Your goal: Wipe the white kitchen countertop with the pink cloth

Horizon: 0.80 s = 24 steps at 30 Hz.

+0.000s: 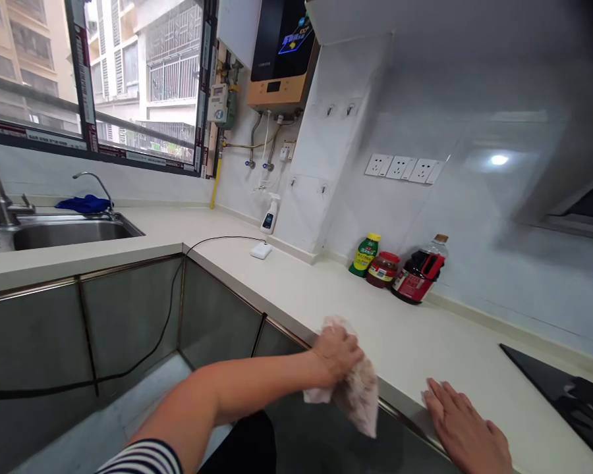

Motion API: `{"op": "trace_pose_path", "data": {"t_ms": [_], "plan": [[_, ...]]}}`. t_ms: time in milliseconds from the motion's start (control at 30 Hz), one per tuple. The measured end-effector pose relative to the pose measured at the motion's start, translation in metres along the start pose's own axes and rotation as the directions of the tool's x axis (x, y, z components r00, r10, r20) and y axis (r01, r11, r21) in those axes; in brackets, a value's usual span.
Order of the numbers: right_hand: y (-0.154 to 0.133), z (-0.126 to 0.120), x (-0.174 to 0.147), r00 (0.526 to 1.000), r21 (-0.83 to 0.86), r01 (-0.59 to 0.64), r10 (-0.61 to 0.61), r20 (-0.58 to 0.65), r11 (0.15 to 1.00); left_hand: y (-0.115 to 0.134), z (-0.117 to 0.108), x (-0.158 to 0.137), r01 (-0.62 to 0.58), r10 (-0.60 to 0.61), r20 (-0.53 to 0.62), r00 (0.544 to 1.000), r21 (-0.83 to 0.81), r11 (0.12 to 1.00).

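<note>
My left hand (337, 356) is closed around a crumpled, pale pinkish cloth (363, 395) at the front edge of the countertop. Part of the cloth lies on the top, and the rest hangs down in front of the cabinet. Farther right, my right hand (467, 424) holds nothing and rests flat near the same edge, fingers stretched out. Between and beyond both hands runs the cream countertop (400, 336).
Against the wall stand a green bottle (364, 255), a red-lidded jar (383, 270) and a large dark sauce bottle (420, 273). A black cooktop (558, 388) lies right. Farther back are a white box (261, 250) with a cable, a spray bottle (269, 216) and a sink (74, 232).
</note>
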State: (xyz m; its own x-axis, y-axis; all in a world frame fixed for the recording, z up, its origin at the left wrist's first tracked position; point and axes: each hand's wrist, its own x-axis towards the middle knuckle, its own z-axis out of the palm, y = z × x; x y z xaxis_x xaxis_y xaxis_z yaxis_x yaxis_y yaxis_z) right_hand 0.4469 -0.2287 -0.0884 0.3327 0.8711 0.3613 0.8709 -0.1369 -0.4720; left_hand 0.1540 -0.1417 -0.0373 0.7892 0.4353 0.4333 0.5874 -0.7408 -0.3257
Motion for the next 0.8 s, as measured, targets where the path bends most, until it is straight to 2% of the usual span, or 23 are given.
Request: {"op": "trace_pose_path", "data": {"t_ms": [67,133,200,267,400,500,567,667,800], "plan": [[0.0,-0.001,-0.003,1.0,-0.082,0.029,-0.03,-0.004,0.996,0.042,0.006,0.025,-0.045,0.043,-0.093,0.995,-0.024,0.999],[-0.001,-0.003,-0.004,0.998,-0.164,0.067,-0.069,-0.01,0.984,0.071,0.009,0.04,-0.079,0.07,-0.182,0.981,-0.044,0.996],[-0.001,-0.006,-0.005,0.995,-0.214,0.089,-0.095,-0.015,0.973,0.081,0.009,0.043,-0.1,0.081,-0.246,0.966,-0.069,0.993],[-0.001,-0.008,-0.007,0.995,-0.218,0.089,-0.096,-0.02,0.972,0.073,0.01,0.033,-0.118,0.091,-0.272,0.958,-0.087,0.989],[0.002,-0.006,-0.01,0.996,-0.194,0.071,-0.079,-0.036,0.978,0.017,0.012,-0.007,-0.082,0.064,-0.198,0.978,-0.084,0.993],[0.005,-0.006,-0.009,0.998,-0.156,0.055,-0.06,-0.023,0.986,-0.041,0.009,-0.043,0.036,-0.041,-0.098,0.994,-0.058,0.998],[0.007,-0.008,-0.007,0.999,-0.109,0.053,-0.054,-0.009,0.993,-0.08,0.005,-0.067,0.14,-0.142,-0.036,0.989,-0.031,0.99],[0.007,-0.011,-0.004,0.998,-0.059,0.059,-0.058,0.007,0.997,-0.136,-0.003,-0.101,0.305,-0.305,0.042,0.951,0.015,0.952],[0.005,-0.01,-0.006,0.999,-0.028,0.042,-0.043,-0.027,0.999,-0.2,-0.014,-0.138,0.505,-0.51,0.107,0.853,0.072,0.86]]}}
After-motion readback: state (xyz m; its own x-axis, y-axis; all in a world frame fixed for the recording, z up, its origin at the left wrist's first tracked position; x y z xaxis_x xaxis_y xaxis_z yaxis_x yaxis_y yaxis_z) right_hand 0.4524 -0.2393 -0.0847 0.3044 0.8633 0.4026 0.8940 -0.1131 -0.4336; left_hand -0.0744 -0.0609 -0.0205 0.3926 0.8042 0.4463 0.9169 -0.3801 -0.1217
